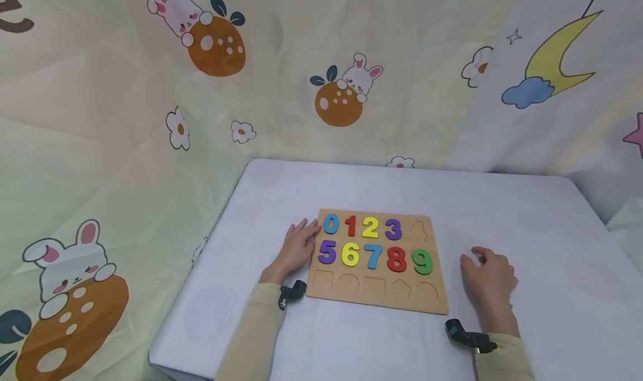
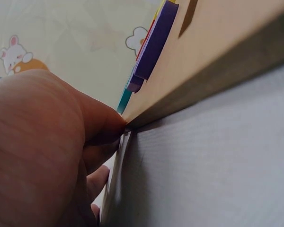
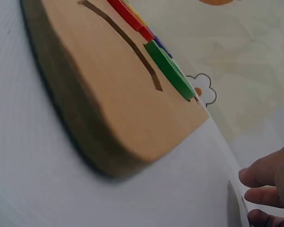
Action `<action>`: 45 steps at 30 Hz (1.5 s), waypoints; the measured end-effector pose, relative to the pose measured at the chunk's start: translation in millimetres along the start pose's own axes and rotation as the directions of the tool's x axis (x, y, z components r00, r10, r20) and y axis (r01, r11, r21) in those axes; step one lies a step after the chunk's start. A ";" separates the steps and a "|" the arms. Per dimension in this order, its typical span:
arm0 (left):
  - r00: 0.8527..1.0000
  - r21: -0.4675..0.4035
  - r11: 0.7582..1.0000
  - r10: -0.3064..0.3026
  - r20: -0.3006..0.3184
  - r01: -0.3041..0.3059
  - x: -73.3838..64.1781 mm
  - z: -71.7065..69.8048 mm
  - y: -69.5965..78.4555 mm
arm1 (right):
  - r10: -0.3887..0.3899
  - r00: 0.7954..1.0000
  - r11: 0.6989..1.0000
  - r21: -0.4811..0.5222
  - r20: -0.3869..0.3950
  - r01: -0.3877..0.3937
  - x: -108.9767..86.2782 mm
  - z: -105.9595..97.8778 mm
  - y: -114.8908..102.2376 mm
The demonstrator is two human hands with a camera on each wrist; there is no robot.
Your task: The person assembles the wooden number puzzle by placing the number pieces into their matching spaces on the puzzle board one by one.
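A wooden number board (image 1: 374,308) lies on the white table, with colored number pieces standing in its upper two rows. The blue 0 (image 1: 331,223) and purple 5 (image 1: 327,252) are closest to my left hand (image 1: 297,247), whose fingers reach the board's left edge. In the left wrist view the thumb (image 2: 104,118) meets the corner of the board. To the right of the board, my right hand (image 1: 489,280) is loosely curled, holding nothing, apart from the board. The green 9 (image 1: 422,261) is the piece nearest it.
At the top right of the board is a bare 4-shaped outline (image 1: 418,230), and the bottom row has several bare recesses (image 1: 374,285). Behind the table (image 1: 542,219) hangs a cloth printed with rabbits. Each wrist wears a black camera (image 1: 469,337).
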State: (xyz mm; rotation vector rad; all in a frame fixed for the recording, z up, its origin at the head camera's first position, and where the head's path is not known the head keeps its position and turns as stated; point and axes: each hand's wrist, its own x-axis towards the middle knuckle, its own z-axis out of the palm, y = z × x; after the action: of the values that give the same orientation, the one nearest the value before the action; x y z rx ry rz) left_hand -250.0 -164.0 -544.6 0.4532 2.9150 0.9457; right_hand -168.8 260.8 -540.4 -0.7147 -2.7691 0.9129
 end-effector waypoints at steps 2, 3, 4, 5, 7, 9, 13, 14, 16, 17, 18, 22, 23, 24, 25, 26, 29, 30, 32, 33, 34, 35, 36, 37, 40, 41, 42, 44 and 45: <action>1.000 0.001 1.000 0.000 0.002 0.000 -1.1 2.3 -1.5 | -0.021 0.999 1.000 0.008 0.036 0.021 -2.7 -3.1 0.2; 1.000 0.003 1.000 -0.001 0.004 0.001 -1.2 3.3 -1.8 | -0.034 0.998 0.999 0.003 0.058 0.034 -3.8 -5.9 0.8; 1.000 0.006 1.000 -0.004 0.008 0.004 -1.4 4.0 -1.9 | -0.044 0.996 0.999 -0.001 0.083 0.045 -5.1 -9.4 1.5; 1.000 0.007 1.000 -0.007 0.013 0.007 -1.5 4.4 -1.7 | -0.053 0.993 0.999 -0.006 0.109 0.054 -6.3 -13.7 2.4; 1.000 0.010 1.000 -0.009 0.022 0.009 -1.3 4.1 -0.3 | -0.074 0.985 0.997 -0.018 0.156 0.078 -8.5 -22.5 5.2; 1.000 0.006 1.000 -0.013 0.027 0.013 -0.6 2.7 1.5 | -0.083 0.977 0.996 -0.026 0.197 0.090 -10.0 -30.0 8.0; 1.000 -0.005 1.000 -0.013 0.023 0.014 0.2 -0.8 3.4 | -0.114 0.963 0.991 -0.045 0.244 0.129 -13.0 -38.5 14.2; 1.000 -0.002 1.000 -0.014 0.023 0.014 0.5 -1.3 3.1 | -0.129 0.958 0.988 -0.048 0.256 0.146 -13.7 -39.4 15.8; 1.000 0.002 1.000 -0.012 0.020 0.012 0.5 -1.7 2.3 | -0.172 0.943 0.979 -0.055 0.284 0.195 -16.0 -41.5 19.3; 1.000 0.006 1.000 -0.011 0.019 0.011 0.8 -1.5 1.9 | -0.195 0.933 0.974 -0.052 0.303 0.221 -17.4 -43.0 21.0; 1.000 0.008 1.000 -0.007 0.017 0.007 0.7 -1.1 1.4 | -0.220 0.921 0.968 -0.048 0.322 0.248 -18.9 -44.4 22.6; 1.000 0.014 1.000 -0.018 0.022 0.017 0.6 0.9 -0.6 | -0.298 0.873 0.944 -0.020 0.386 0.331 -25.2 -50.3 29.0; 1.000 0.013 1.000 -0.015 0.019 0.015 0.4 1.1 -0.8 | -0.313 0.865 0.938 -0.013 0.393 0.345 -26.6 -51.5 30.2; 1.000 0.011 1.000 -0.014 0.015 0.013 0.3 1.3 -1.0 | -0.326 0.858 0.934 -0.009 0.397 0.358 -28.1 -52.4 31.6; 1.000 0.010 1.000 -0.014 0.013 0.014 0.4 1.3 -0.9 | -0.337 0.854 0.929 -0.008 0.397 0.371 -29.3 -53.0 33.2; 1.000 0.008 1.000 -0.009 0.009 0.009 0.3 1.4 -0.8 | -0.344 0.850 0.926 -0.007 0.399 0.378 -30.5 -53.6 34.5; 1.000 -0.001 1.000 0.002 -0.001 -0.002 0.6 1.3 -0.1 | -0.351 0.842 0.922 -0.008 0.409 0.388 -34.0 -54.8 38.7; 1.000 0.000 1.000 0.001 0.001 -0.001 0.9 1.4 0.0 | -0.349 0.841 0.921 -0.013 0.414 0.389 -35.4 -55.2 40.4; 1.000 0.004 1.000 0.000 0.006 0.000 1.2 1.7 -0.1 | -0.340 0.835 0.922 -0.020 0.433 0.386 -37.3 -56.6 42.9; 1.000 0.005 1.000 -0.002 0.008 0.002 1.4 1.7 -0.2 | -0.335 0.831 0.923 -0.022 0.444 0.384 -38.3 -57.3 43.9; 1.000 0.006 1.000 -0.003 0.009 0.003 1.7 1.6 -0.2 | -0.336 0.828 0.922 -0.024 0.449 0.387 -38.9 -58.1 45.1; 1.000 0.007 1.000 -0.006 0.012 0.006 1.8 1.3 -0.2 | -0.337 0.826 0.921 -0.026 0.451 0.390 -39.9 -58.5 46.1; 1.000 0.005 1.000 -0.007 0.011 0.007 1.9 1.0 -0.3 | -0.339 0.826 0.920 -0.027 0.451 0.392 -40.5 -59.1 47.0; 1.000 0.003 1.000 -0.006 0.009 0.006 2.2 0.8 -0.3 | -0.340 0.827 0.919 -0.030 0.448 0.394 -41.2 -59.6 47.6; 1.000 -0.003 1.000 -0.001 0.004 0.001 2.6 -0.2 -0.3 | -0.349 0.834 0.916 -0.034 0.427 0.400 -43.0 -60.3 49.9; 1.000 -0.004 1.000 -0.003 0.004 0.003 2.7 -0.3 -0.4 | -0.351 0.837 0.916 -0.033 0.421 0.400 -43.4 -60.4 50.4; 1.000 -0.004 1.000 -0.003 0.004 0.003 2.7 -0.1 -0.5 | -0.352 0.838 0.915 -0.034 0.416 0.401 -43.2 -60.6 50.8; 1.000 -0.004 1.000 -0.006 0.005 0.006 2.4 0.2 -0.3 | -0.357 0.837 0.914 -0.032 0.415 0.405 -42.2 -60.7 51.5; 1.000 -0.005 1.000 -0.007 0.005 0.007 2.3 0.5 -0.3 | -0.358 0.835 0.912 -0.035 0.417 0.408 -41.2 -60.9 51.4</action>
State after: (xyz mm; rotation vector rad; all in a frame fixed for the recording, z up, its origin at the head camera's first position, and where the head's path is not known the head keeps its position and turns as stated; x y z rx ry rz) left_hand -252.2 -163.3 -545.1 0.4444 2.9072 0.9500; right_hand -95.7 309.2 -521.0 0.0508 -3.1723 0.8863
